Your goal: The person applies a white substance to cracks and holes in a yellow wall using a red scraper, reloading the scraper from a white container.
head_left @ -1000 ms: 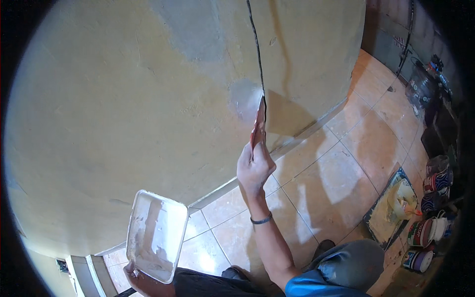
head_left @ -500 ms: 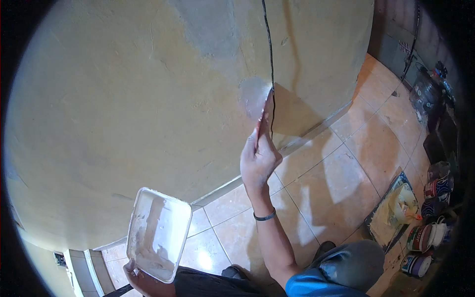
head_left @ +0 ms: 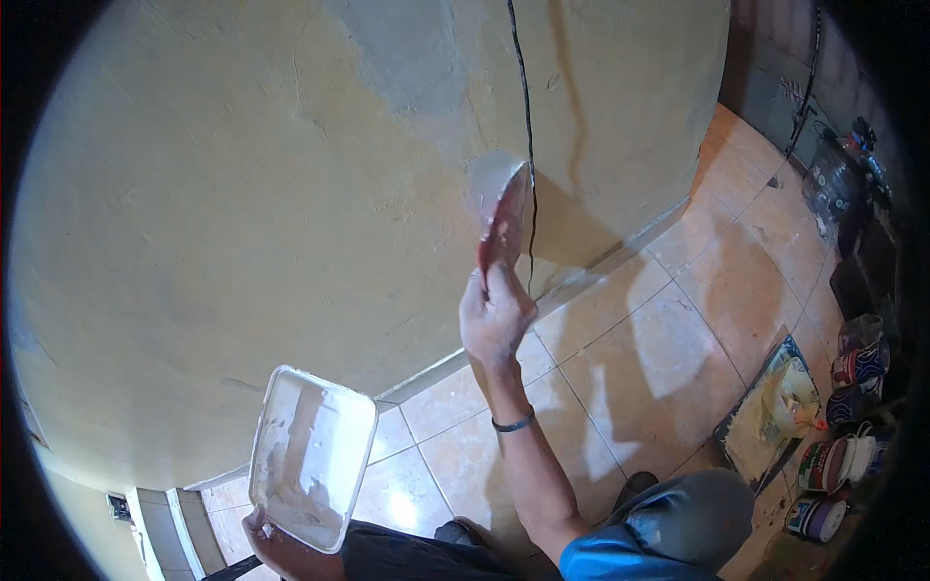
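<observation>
My right hand (head_left: 499, 315) grips a reddish putty knife (head_left: 504, 223), its wide blade angled up against the yellowish wall (head_left: 242, 213). A damp-looking grey-white patch (head_left: 489, 179) lies on the wall just left of the blade. Close by on the right, a black cable (head_left: 530, 126) runs down the wall. Low on the left, my left hand (head_left: 266, 542) holds a white rectangular plastic tub (head_left: 358, 426) by its lower corner, fingers curled at the rim. Whitish paste smears coat the inside of the tub.
Tiled floor (head_left: 639, 358) meets the wall's base on the right. A paste-smeared board (head_left: 765, 416) lies there, beside several paint cans (head_left: 817, 518) along the right edge. A larger grey patch (head_left: 412, 58) marks the upper wall. My knee (head_left: 693, 518) shows at the bottom.
My right hand has shifted slightly left and down, and the putty knife has turned so more of its flat face shows. The left hand and tub have hardly moved.
</observation>
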Demonstrator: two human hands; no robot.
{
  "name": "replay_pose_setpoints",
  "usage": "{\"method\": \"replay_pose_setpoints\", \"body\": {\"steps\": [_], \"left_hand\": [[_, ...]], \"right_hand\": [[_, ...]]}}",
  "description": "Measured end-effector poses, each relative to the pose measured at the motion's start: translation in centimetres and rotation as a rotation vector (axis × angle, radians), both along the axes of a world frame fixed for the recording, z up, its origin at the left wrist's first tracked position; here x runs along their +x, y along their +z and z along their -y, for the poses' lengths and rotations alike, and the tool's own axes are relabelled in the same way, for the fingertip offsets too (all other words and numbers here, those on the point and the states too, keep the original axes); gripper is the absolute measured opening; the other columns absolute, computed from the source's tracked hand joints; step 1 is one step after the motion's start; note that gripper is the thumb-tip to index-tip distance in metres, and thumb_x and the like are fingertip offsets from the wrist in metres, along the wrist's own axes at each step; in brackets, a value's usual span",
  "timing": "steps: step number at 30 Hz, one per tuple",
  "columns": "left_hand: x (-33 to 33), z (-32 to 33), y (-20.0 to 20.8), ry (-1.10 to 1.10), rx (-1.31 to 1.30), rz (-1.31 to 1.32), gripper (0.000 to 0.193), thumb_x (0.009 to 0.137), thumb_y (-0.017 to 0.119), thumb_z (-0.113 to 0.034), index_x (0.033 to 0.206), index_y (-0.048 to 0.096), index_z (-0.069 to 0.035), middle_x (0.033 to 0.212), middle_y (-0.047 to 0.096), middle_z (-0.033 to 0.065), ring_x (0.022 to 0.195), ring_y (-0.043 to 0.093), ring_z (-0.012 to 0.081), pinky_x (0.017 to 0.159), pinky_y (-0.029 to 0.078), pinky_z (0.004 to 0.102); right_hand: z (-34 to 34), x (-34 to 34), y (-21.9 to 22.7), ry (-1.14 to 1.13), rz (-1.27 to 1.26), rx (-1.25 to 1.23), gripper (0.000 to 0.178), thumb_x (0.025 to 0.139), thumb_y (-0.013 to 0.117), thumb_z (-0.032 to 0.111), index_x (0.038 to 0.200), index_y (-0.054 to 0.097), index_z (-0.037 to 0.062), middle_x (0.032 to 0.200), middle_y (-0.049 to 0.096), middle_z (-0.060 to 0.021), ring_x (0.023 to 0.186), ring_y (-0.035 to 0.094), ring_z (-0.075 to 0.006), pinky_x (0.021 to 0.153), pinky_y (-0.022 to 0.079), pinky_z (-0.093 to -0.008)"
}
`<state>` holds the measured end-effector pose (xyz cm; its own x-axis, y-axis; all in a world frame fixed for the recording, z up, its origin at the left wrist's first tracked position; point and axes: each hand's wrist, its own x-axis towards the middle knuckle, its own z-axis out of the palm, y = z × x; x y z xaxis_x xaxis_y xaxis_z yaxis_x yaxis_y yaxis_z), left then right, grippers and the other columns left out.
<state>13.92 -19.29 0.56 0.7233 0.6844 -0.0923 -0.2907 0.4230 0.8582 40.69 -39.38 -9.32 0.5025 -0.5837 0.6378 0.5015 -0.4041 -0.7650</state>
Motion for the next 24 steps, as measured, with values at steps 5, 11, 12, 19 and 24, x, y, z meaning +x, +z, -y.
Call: {"method": "replay_pose_setpoints", "body": {"steps": [5,11,12,19,24], "left_hand": [[-1.1,-3.4,-2.2,0.026,-0.036,-0.049,0.07,0.094,0.052,-0.041,0.147,0.043,0.004,0.137,0.057,0.0184,0.124,0.055,0.0291,0.111,0.038,0.0502],[-0.9,-2.6,-1.8,-0.037,0.0,0.025,0.069,0.095,0.051,-0.041,0.146,0.044,0.004,0.135,0.058,0.0186,0.122,0.056,0.0298,0.109,0.04,0.0492],[-0.7,-1.8,-1.5,0.096,0.072,-0.078,0.069,0.095,0.051,-0.041,0.145,0.044,0.005,0.134,0.058,0.0187,0.122,0.056,0.0305,0.108,0.041,0.0485],[-0.5,-1.1,-0.9,0.164,0.012,-0.154,0.068,0.094,0.053,-0.042,0.143,0.047,0.005,0.133,0.058,0.0191,0.122,0.055,0.0307,0.108,0.041,0.0473],[-0.7,-2.4,-1.4,0.152,-0.092,-0.058,0.065,0.094,0.053,-0.041,0.14,0.049,0.005,0.13,0.06,0.0178,0.121,0.057,0.0303,0.108,0.041,0.0455]], "right_hand": [[-1.1,0.6,0.3,-0.033,0.036,-0.078,0.044,0.089,0.065,-0.004,0.133,0.061,-0.0048,0.129,0.065,-0.0282,0.114,0.068,-0.0398,0.088,0.058,-0.0389],[-1.2,-1.2,-0.8,0.026,0.119,-0.082,0.048,0.09,0.06,-0.005,0.138,0.056,-0.0054,0.139,0.058,-0.0283,0.123,0.061,-0.0427,0.095,0.057,-0.043],[-0.8,-1.8,-0.5,0.013,0.107,-0.061,0.046,0.091,0.06,-0.005,0.136,0.058,-0.0053,0.138,0.059,-0.0277,0.12,0.063,-0.0422,0.092,0.058,-0.0422],[-0.6,0.2,-0.7,0.046,-0.003,-0.032,0.045,0.091,0.061,-0.002,0.136,0.059,-0.0032,0.132,0.063,-0.0269,0.115,0.067,-0.041,0.093,0.057,-0.0423],[-2.3,-2.2,-0.7,0.096,0.114,-0.116,0.045,0.09,0.061,-0.003,0.135,0.061,-0.0025,0.134,0.064,-0.0231,0.119,0.067,-0.0359,0.097,0.056,-0.0436]]}}
